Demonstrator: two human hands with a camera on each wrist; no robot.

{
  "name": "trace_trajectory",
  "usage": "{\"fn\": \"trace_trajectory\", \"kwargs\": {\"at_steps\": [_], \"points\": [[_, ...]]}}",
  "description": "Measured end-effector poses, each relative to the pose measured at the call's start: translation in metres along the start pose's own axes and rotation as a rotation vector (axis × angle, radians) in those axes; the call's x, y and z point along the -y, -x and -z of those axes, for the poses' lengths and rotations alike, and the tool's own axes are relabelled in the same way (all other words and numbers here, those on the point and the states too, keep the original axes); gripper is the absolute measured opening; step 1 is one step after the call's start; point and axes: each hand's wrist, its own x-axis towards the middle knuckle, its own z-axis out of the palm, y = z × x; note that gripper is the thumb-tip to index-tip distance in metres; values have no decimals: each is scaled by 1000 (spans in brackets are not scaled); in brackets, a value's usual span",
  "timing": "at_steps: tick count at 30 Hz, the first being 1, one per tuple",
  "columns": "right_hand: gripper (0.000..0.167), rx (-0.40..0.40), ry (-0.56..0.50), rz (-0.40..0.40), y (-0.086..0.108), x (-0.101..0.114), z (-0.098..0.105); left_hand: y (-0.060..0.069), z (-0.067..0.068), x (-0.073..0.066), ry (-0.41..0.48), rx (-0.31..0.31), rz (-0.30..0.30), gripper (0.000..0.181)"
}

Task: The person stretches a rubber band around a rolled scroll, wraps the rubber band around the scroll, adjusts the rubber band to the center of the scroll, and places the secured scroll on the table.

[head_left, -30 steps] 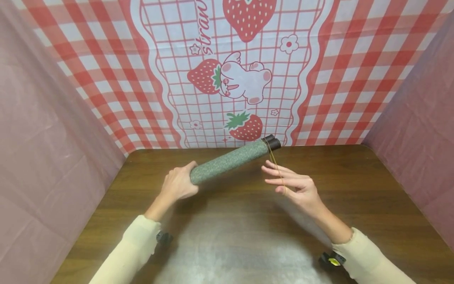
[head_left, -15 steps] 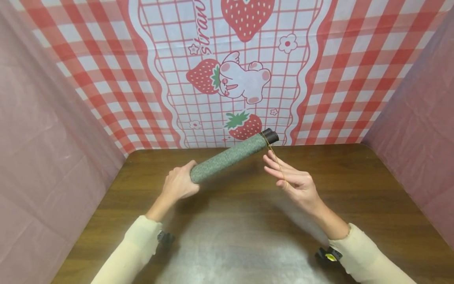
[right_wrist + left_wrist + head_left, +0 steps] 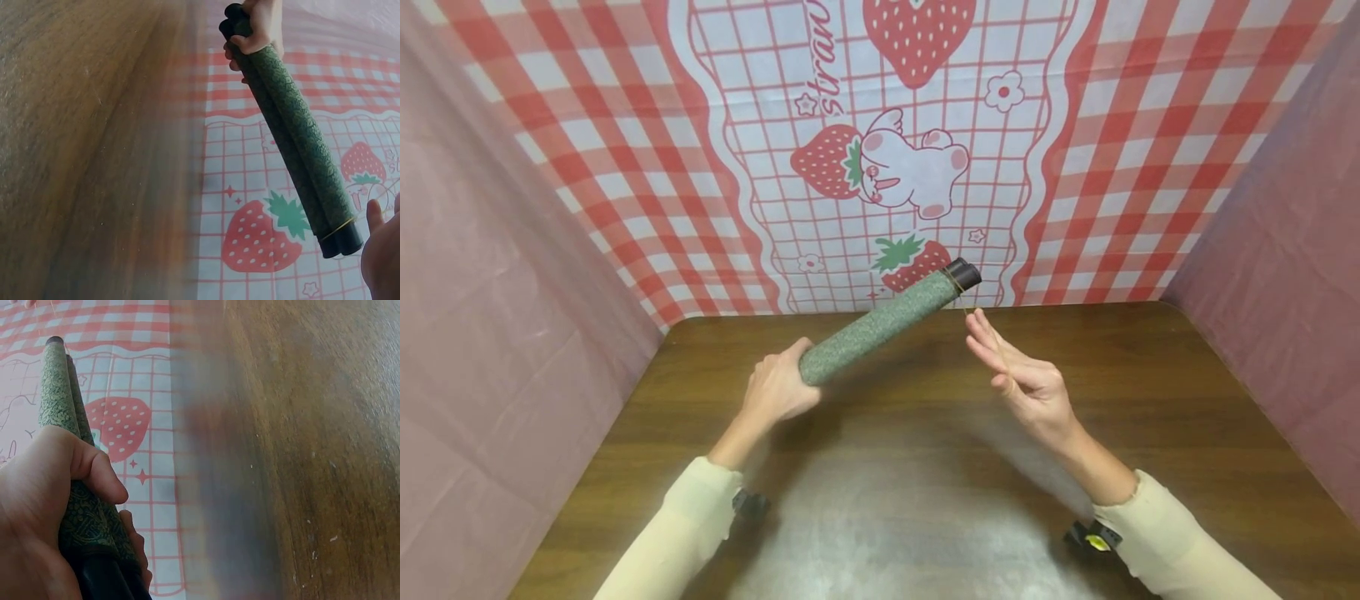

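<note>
A rolled scroll [image 3: 880, 325], green and patterned with black end knobs [image 3: 967, 273], is held in the air over the table, slanting up to the right. Its two rolls lie side by side in the right wrist view. My left hand [image 3: 775, 385] grips the scroll's near end, thumb across it in the left wrist view. Around the far end, beside the knobs, runs a thin yellowish rubber band [image 3: 337, 229]. From there the band stretches to my right hand [image 3: 1033, 387], whose extended fingers and thumb carry its loop. The right fingertips are close to the scroll's far end but apart from it.
Beneath both hands is a brown wooden table [image 3: 887, 500]. Behind it hangs a red-and-white checked cloth [image 3: 1120, 167] with strawberry prints. Pink curtains [image 3: 497, 333] close off the left and right sides.
The scroll's far end has tilted upward and slightly left. My right hand's fingers have drawn closer together and its fingertips have risen, with the band still stretched on them.
</note>
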Motion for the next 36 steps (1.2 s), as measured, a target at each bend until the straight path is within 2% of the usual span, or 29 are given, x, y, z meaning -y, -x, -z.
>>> {"fn": "trace_trajectory", "kwargs": {"at_steps": [4, 8, 11, 14, 16, 20, 23, 26, 33, 36], "points": [[60, -91, -44, 0, -3, 1, -3, 1, 0, 0, 21, -28, 15, 61], [66, -156, -163, 5, -8, 2, -7, 1, -1, -2, 36, -37, 25, 63], [67, -204, -255, 33, -12, 3, -9, 2, -1, -4, 45, -40, 25, 63], [66, -243, -286, 61, -15, 4, -10, 2, -1, -6, 43, -38, 25, 63], [66, -251, -279, 74, -15, 5, -11, 2, -2, -7, 38, -34, 23, 63], [70, -239, -161, 72, -15, 5, -11, 2, -2, -7, 36, -34, 21, 63], [77, -240, -51, 38, -15, 5, -11, 2, -3, -7, 42, -42, 21, 63], [82, -241, -42, -8, -13, 7, -11, 2, -3, -7, 50, -52, 21, 62], [78, -228, -289, -95, -9, 5, -12, 6, -3, -8, 57, -96, 24, 63], [79, -227, -354, -120, -8, 4, -12, 7, -4, -9, 59, -120, 23, 65]]}}
